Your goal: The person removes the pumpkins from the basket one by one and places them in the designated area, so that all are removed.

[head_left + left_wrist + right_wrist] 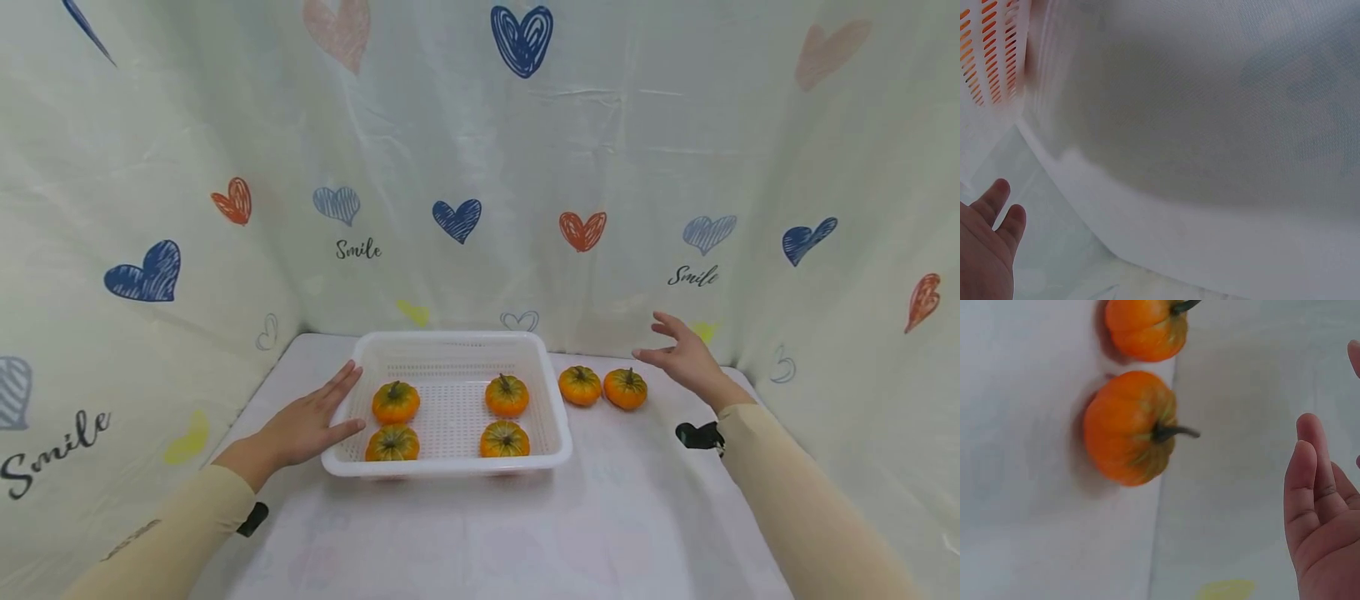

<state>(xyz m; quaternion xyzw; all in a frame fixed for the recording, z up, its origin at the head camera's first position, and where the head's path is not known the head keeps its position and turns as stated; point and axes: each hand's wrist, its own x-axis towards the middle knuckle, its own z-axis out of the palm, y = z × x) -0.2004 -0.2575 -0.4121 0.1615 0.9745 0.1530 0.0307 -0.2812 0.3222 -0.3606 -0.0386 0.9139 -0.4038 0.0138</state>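
Note:
A white plastic basket (450, 468) with slotted walls stands on the table, holding several small orange-and-green pumpkins, among them a back-left pumpkin (396, 402) and a back-right pumpkin (507, 396). My left hand (303, 425) lies at the basket's left rim, fingers extended; in the left wrist view its fingers (1011, 228) show beside the slotted wall. To the right of the basket sit two more pumpkins, an inner one (580, 386) and an outer one (626, 389). My right hand (684, 357) hovers to the right of the outer pumpkin, fingers spread and holding nothing.
A white cloth covers the table (465, 542). Pale curtains (480, 150) printed with hearts and "Smile" hang behind and on both sides, close behind the basket. A dark wrist device (699, 435) shows at the right sleeve.

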